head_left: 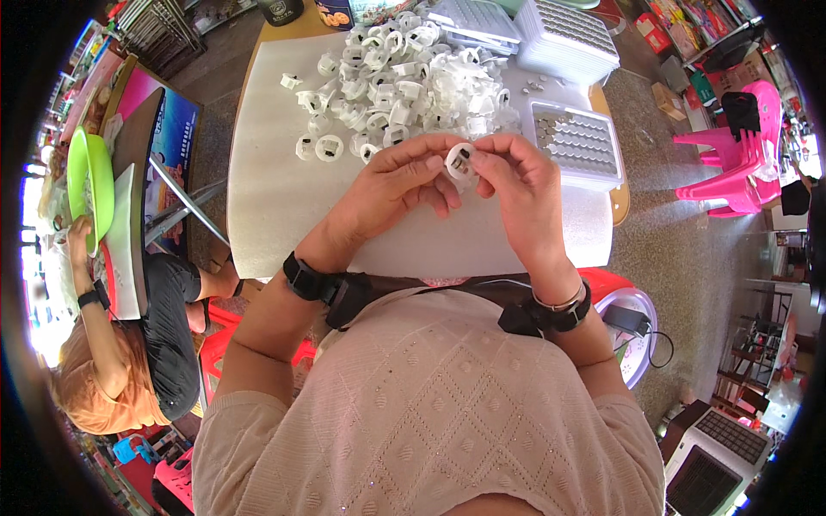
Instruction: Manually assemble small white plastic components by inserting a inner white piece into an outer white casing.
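Over the near middle of the white tabletop, a small round white plastic part with a dark slot is pinched between both hands. My left hand grips its left side with thumb and forefinger, the lower fingers curled beneath. From the right, my right hand closes thumb and fingertips on its edge; part of the piece is hidden there. Just beyond my hands lies a big heap of similar white parts, several with dark inserts. A clear tray with rows of small round cells stands to the right of my right hand.
Stacked clear trays stand at the far right of the table, beside a lidded tray. Tiny loose pieces lie near them. At the left another person sits by a green basin. Pink chairs stand right.
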A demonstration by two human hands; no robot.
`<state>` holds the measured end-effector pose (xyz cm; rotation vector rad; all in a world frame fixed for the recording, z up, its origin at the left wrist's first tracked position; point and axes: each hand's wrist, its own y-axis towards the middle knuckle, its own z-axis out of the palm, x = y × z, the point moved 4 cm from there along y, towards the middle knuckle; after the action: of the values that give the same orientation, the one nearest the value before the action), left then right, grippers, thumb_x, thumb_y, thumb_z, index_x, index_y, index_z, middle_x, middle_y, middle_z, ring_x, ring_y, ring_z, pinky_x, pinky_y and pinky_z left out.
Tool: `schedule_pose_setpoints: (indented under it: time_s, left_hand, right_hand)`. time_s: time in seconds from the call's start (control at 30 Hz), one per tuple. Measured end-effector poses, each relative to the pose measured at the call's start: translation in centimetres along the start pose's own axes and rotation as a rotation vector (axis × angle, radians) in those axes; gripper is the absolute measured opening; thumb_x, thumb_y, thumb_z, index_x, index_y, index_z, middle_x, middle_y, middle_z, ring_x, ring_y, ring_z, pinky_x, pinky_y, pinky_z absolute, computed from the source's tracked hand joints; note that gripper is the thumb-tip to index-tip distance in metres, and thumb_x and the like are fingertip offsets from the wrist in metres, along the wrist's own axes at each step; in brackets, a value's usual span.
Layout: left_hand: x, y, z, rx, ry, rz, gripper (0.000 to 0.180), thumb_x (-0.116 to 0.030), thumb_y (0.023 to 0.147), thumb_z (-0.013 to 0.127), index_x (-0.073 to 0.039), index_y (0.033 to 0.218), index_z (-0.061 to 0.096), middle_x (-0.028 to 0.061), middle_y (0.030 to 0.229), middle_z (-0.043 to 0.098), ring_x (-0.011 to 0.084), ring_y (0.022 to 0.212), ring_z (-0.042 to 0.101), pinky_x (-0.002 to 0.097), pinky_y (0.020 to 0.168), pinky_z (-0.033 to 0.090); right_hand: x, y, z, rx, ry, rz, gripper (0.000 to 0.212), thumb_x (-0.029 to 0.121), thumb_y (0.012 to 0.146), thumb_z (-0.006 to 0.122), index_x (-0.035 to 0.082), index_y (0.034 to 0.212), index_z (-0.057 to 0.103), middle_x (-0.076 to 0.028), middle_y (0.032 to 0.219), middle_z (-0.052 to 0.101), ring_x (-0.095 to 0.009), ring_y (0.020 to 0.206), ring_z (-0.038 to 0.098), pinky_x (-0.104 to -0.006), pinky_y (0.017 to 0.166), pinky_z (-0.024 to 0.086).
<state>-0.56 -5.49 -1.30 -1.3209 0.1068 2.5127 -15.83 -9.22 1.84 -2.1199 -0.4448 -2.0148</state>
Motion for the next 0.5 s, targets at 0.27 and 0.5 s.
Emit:
schedule_pose_setpoints:
  time_s: [0.27,0.5]
  left_hand:
    - [-0.3,0.0,-1.0,-0.041,0.013,0.141,0.034,-0.015,0.095,0.054,0.001,0.125,0.053,0.0089,0.1,0.064,0.0168,0.083,0.063,0.0286,0.069,0.052]
    - [-0.5,-0.1,-1.3,-0.095,-0.042,0.152,0.033,-0.018,0.095,0.054,0.002,0.122,0.055,0.0097,0.095,0.065,0.0167,0.078,0.063,0.0278,0.064,0.052]
  right_hand:
    - [-0.4,-0.1,0.2,-0.076,0.077,-0.001,0.013,0.009,0.088,0.063,-0.002,0.094,0.063,-0.004,0.075,0.064,-0.007,0.06,0.053,-0.022,0.053,0.044]
    - [-1.1,-1.4,0.5,0.099,-0.813,-0.476,0.014,0.005,0.076,0.064,0.003,0.09,0.062,-0.012,0.084,0.059,-0.03,0.08,0.058,-0.0398,0.072,0.047]
